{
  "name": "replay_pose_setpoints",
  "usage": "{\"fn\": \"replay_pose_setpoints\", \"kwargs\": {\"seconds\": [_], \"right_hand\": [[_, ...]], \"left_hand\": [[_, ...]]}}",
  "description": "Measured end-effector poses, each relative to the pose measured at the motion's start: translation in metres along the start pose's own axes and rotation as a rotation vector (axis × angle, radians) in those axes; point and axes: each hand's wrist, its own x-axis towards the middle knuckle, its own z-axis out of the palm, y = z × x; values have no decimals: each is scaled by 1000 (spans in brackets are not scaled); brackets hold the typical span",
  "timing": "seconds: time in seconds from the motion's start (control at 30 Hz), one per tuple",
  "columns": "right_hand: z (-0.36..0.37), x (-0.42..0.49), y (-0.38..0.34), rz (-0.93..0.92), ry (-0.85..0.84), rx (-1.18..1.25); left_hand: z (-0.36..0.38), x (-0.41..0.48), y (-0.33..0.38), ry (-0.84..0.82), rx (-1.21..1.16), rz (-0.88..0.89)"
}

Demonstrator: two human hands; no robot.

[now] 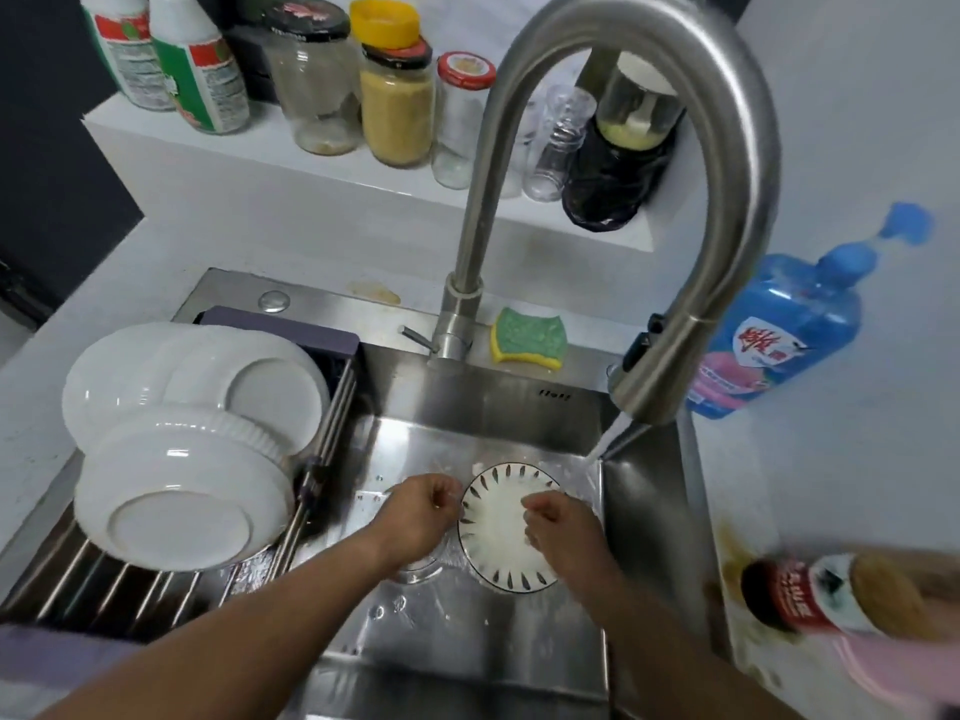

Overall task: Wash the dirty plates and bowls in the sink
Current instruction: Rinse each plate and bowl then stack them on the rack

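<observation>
Head view. Item: patterned plate (498,532), one, lying face up on the floor of the sink (467,657), near the running faucet (644,387).
Handling: stiff ceramic, breakable, wet and probably slippery. Best taken at the rim, thumb over and fingers under.
Left grip (423,504): curled at the plate's left rim, apparently pinching it.
Right grip (558,522): curled on the plate's face (whether it holds anything, I cannot tell).
Rack (130,589): white dishes (182,491), at least three, upturned.
Sponge (527,337): one, on the sink's ledge.
Soap bottle (779,330): one, on the tabletop.
</observation>
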Motion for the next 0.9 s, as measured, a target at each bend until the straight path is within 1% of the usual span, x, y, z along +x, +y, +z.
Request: {"fn": "replay_pose_setpoints", "kwargs": {"seconds": [0.1, 0.2, 0.4, 0.5, 0.6, 0.67, 0.77, 0.83, 0.9], "right_hand": [[-12, 12, 8, 65, 1, 76], [-21, 26, 21, 116, 12, 98], [-24, 45, 37, 147, 31, 154], [-24, 52, 47, 158, 50, 108], [-28, 55, 57, 126, 125, -129], [-30, 54, 64, 151, 132, -235], [-22, 51, 76, 287, 37, -112], [-15, 50, 84, 341, 35, -64], [-11, 52, 89, 328, 59, -93]], "left_hand": [[19, 14, -3, -8, -5, -32], [36, 24, -5, -12, 2, -55], [55, 47, -31, -35, -37, -166], [60, 47, -31, -39, -69, -171], [66, 46, -30, -14, -121, -185], [70, 45, -31, 11, -159, -198], [74, 46, -30, 65, -168, -201], [76, 45, -29, 90, -200, -216], [78, 46, -29, 107, -237, -231]]}}
